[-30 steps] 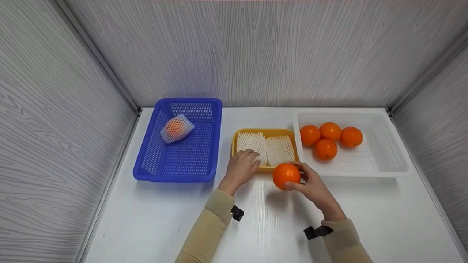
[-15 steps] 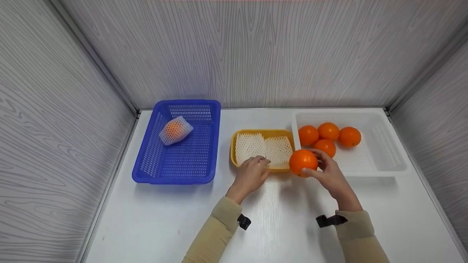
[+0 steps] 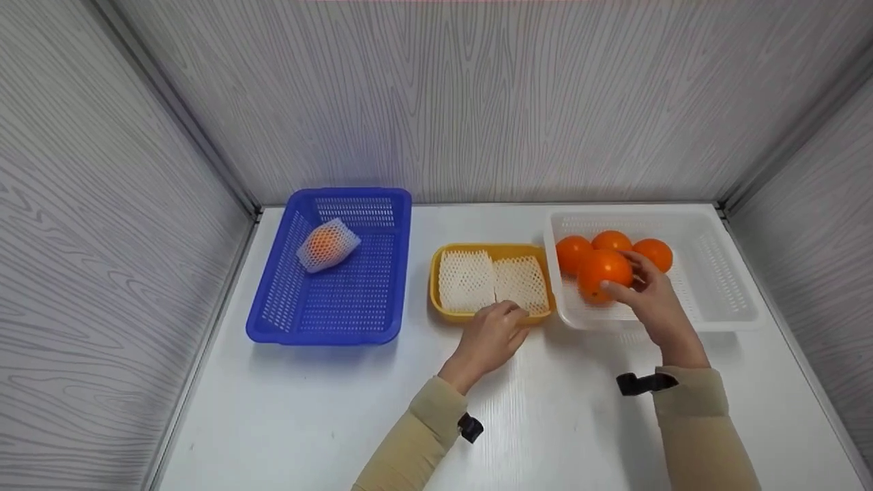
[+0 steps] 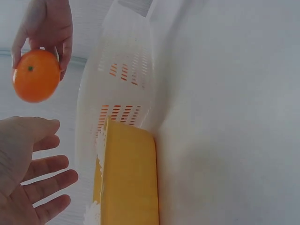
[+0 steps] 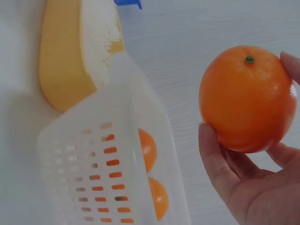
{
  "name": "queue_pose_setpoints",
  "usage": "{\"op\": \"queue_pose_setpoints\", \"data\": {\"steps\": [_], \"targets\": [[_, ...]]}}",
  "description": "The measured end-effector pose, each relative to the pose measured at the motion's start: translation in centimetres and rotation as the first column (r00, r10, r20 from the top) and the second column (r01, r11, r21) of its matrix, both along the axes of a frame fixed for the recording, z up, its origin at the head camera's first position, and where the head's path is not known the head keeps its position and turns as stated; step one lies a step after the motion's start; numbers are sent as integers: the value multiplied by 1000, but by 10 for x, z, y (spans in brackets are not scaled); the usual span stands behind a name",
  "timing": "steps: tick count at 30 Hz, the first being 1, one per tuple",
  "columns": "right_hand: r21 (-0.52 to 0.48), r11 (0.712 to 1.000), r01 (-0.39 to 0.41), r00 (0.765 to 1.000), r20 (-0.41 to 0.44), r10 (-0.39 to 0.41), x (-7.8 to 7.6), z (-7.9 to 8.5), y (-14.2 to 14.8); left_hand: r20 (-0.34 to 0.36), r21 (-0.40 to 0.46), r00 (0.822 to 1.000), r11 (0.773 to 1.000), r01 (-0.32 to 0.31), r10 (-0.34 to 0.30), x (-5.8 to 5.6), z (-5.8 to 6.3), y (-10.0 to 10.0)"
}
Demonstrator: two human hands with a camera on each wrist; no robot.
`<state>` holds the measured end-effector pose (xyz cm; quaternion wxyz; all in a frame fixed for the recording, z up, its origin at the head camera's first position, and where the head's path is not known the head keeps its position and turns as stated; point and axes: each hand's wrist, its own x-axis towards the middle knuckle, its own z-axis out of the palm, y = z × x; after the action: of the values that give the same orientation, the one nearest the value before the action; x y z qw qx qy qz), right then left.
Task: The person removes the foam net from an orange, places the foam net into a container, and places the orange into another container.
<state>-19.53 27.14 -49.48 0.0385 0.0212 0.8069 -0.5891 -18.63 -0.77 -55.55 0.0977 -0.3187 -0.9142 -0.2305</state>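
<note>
An orange (image 3: 604,273) is gripped between the thumb and fingers of my right hand (image 3: 653,300), above the white basket (image 3: 709,317). Its green stem spot shows in the right wrist view, on the held orange (image 5: 248,101). Several more oranges (image 3: 653,254) lie in that basket, one of them mostly hidden behind the held one. My left hand (image 3: 490,339) hovers over the front rim of the yellow tray (image 3: 455,316), fingers loosely bent and holding nothing. Inside this tray lie two piles of white foam net sleeves (image 3: 466,278).
To the left stands a blue basket (image 3: 348,334) with one orange in a foam net (image 3: 329,245) inside. Patterned panels (image 3: 450,102) enclose the white table (image 3: 307,423) at the back and sides. The yellow tray sits close against the white basket's left side.
My right hand has carried the orange to the right and away from me, from before the yellow tray to over the white basket. My left hand has shifted right along the tray's front.
</note>
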Motion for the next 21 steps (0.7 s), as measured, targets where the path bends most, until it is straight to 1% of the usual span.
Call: {"op": "queue_pose_setpoints", "data": {"steps": [6, 12, 21], "targets": [[-9, 999, 34, 998, 51, -33, -13, 3, 11, -16, -5, 999, 999, 48, -48, 3, 2, 14], [-18, 998, 57, 997, 54, -56, -23, 3, 16, -29, -60, 996, 995, 85, -86, 4, 5, 27], [-35, 996, 88, 993, 76, -85, -34, 4, 28, -52, -121, 989, 984, 129, -136, 6, 0, 41]]}}
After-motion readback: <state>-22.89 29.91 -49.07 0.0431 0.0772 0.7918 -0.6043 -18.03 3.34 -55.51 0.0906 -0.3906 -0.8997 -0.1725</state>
